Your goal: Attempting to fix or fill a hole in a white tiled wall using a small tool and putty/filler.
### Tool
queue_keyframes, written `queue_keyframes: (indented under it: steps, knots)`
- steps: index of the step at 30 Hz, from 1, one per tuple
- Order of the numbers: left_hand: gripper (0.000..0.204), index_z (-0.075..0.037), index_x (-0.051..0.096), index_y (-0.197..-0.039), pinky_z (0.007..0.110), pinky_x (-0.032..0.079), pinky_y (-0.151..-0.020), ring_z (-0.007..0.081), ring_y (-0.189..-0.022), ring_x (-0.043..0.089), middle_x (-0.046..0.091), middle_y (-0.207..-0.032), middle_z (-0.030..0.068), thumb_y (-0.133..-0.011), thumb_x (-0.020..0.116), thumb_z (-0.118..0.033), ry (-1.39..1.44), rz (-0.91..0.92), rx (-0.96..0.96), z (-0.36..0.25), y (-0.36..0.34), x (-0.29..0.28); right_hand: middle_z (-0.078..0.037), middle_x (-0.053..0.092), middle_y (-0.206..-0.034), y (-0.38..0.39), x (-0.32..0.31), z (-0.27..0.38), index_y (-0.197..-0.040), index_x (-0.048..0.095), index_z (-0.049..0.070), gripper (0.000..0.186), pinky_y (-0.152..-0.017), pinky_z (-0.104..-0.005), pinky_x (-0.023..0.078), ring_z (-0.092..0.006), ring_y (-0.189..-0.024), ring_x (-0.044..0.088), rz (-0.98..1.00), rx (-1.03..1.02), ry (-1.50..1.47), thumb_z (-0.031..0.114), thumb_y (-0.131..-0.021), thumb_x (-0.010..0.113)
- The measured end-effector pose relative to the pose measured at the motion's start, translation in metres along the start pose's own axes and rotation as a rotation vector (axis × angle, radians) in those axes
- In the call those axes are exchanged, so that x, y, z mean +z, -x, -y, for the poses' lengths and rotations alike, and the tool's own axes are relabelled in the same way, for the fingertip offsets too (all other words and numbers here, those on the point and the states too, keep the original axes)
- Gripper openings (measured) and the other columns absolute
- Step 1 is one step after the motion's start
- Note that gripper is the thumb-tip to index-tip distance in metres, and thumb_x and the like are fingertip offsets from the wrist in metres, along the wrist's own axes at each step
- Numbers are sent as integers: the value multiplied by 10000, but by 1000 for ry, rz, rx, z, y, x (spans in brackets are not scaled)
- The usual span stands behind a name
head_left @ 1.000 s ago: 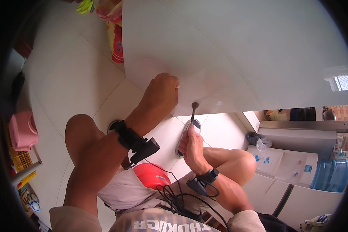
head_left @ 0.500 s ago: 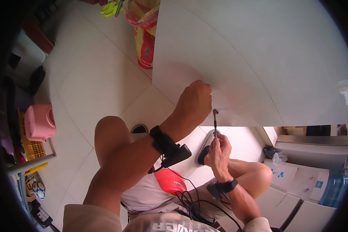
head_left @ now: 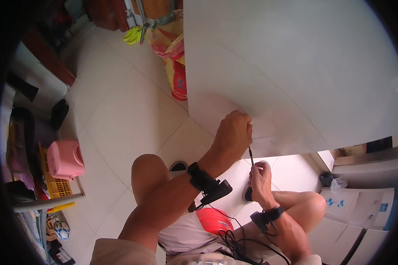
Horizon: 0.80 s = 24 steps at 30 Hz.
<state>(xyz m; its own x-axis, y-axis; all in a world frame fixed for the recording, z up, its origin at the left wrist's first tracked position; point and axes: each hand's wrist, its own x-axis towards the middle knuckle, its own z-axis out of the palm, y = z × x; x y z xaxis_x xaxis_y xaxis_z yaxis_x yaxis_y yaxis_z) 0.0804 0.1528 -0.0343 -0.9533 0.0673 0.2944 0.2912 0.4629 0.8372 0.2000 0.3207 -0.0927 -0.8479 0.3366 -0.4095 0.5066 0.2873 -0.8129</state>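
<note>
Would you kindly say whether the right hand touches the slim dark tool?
Touching: the head view shows the right hand closed around the slim dark tool.

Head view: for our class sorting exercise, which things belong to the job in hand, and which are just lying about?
Job in hand, seemingly:
slim dark tool, held in the right hand
large glossy white panel, by the left hand

Lying about, apparently:
boxy pink plastic item
yellow plastic lattice basket
red-and-yellow sack

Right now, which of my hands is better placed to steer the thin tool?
Likely your right hand: it grips the tool, whose far end points up toward the panel. Your left hand is curled by that far end.
</note>
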Motion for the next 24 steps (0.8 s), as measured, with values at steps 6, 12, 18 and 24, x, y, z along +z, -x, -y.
queue_keyframes:
  steps: [6,12,18,24]
  knots:
    - [74,38,702,-904,493,551,-807,432,-894,670,664,-932,239,-857,689,-17,-4,8,-15,6,8,6,-106,605,-722,17,8,16,-1173,595,-51,255,-578,-344,475,-176,-628,589,-5,-288,40,115,-990,533]
    - [96,24,719,-906,422,546,-666,354,-726,685,687,-848,193,-824,739,-20,-5,-124,66,12,3,10,-28,525,-750,8,3,32,-1220,519,-50,255,-478,-256,440,-93,-569,472,131,81,-160,115,-1027,490]
    - [99,17,726,-926,373,536,-620,303,-684,675,683,-836,172,-833,748,-9,37,-186,132,-2,1,3,-34,540,-803,42,-12,56,-1223,520,-55,257,-487,-232,450,-81,-580,475,38,-308,-238,135,-1053,492]
    - [136,1,729,-1001,312,583,-611,234,-710,700,695,-890,133,-867,749,18,204,-317,204,-15,-11,-19,-51,579,-795,37,-10,54,-1186,561,-82,253,-501,-251,488,-96,-571,533,122,-149,-276,130,-1055,520]
